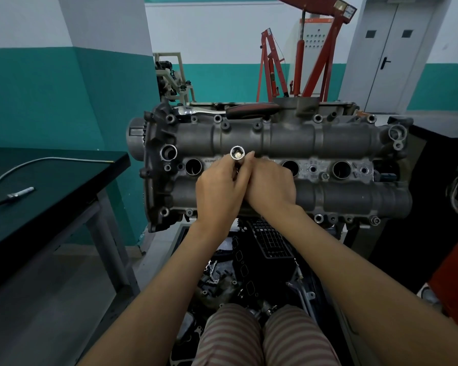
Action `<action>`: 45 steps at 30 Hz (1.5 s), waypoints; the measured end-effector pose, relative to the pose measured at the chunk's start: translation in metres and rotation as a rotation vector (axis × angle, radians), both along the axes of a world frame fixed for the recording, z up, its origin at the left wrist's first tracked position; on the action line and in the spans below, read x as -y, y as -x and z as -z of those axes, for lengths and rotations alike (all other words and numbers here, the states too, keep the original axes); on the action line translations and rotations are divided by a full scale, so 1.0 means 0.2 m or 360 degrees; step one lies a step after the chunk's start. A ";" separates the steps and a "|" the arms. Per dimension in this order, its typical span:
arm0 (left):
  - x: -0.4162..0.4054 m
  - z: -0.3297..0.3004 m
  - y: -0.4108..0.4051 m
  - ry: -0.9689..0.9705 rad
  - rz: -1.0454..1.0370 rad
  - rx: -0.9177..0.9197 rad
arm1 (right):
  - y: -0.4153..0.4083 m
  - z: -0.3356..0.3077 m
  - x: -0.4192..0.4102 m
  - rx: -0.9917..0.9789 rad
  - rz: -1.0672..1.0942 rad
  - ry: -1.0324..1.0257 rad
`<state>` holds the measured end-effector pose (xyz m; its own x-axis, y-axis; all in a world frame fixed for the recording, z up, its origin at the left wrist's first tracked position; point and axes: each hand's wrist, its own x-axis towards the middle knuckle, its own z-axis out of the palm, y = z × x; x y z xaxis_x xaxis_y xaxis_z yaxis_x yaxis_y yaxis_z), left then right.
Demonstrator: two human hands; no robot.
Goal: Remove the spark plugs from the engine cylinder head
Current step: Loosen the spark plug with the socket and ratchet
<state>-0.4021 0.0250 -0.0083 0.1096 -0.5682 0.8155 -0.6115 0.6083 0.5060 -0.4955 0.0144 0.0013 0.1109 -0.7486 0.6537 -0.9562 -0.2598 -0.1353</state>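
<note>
The left hand [218, 191] is curled around a long spark plug socket [237, 154] and holds it by the shaft, with the open top end of the tube looking up at the camera. Inside this end a small pale metal piece is visible, probably the square drive seat or the tip of a plug; I cannot tell which. The right hand [271, 184] comes in from 3 o'clock and its fingers close on the same tube from the other side, so both hands are clamped together on the socket.

The long axis of the socket runs almost straight up toward the viewer, in line with the plug well below it, which the hands hide. The left hand is the nearer one to the tube top. In my judgement the next move is to lift or turn the tube along this axis.

The cylinder head [275, 143] is dull grey cast metal. Open wells [193, 166] lie at 9 o'clock from the hands, and two more at 3 o'clock. A ratchet [238, 110] with red handle rests at 12 o'clock on the far edge. On the dark worktop [64, 186] at 9 o'clock lies one spark plug [13, 196], already out.
</note>
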 end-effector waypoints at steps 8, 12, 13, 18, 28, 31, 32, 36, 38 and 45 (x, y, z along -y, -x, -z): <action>-0.02 0.00 0.00 -0.0007 0.0044 0.0010 | 0.00 0.01 0.00 0.0035 0.0012 -0.0026; -0.02 0.00 0.00 -0.0016 -0.0011 0.0083 | 0.00 0.01 0.00 0.0016 0.0000 0.0028; -0.01 0.00 0.00 -0.0012 -0.0030 0.0112 | 0.00 0.02 0.00 0.0007 -0.0004 0.0038; 0.00 0.00 0.00 -0.0070 -0.0038 0.0057 | 0.00 0.02 0.00 -0.0014 -0.0006 0.0053; 0.00 0.00 0.01 -0.0096 -0.0017 -0.0004 | 0.00 0.02 0.01 0.0050 0.0024 0.0064; 0.00 0.00 0.01 -0.0068 0.0011 -0.0033 | 0.00 0.01 0.01 0.0057 0.0021 0.0039; 0.00 0.00 0.00 -0.0044 0.0021 -0.0021 | 0.00 0.01 0.01 0.0055 0.0012 0.0031; -0.01 0.00 0.00 -0.0012 0.0013 0.0062 | 0.00 0.01 0.01 -0.0005 0.0044 0.0001; -0.01 0.00 0.00 -0.0005 0.0000 0.0077 | 0.00 0.01 0.02 -0.0003 0.0064 -0.0006; 0.00 0.01 0.01 -0.0074 -0.0019 0.0071 | 0.01 0.02 0.01 -0.0016 0.0047 -0.0003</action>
<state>-0.4035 0.0248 -0.0100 0.0806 -0.6046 0.7925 -0.6414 0.5771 0.5055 -0.4965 0.0121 -0.0030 0.0952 -0.7528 0.6514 -0.9648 -0.2309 -0.1258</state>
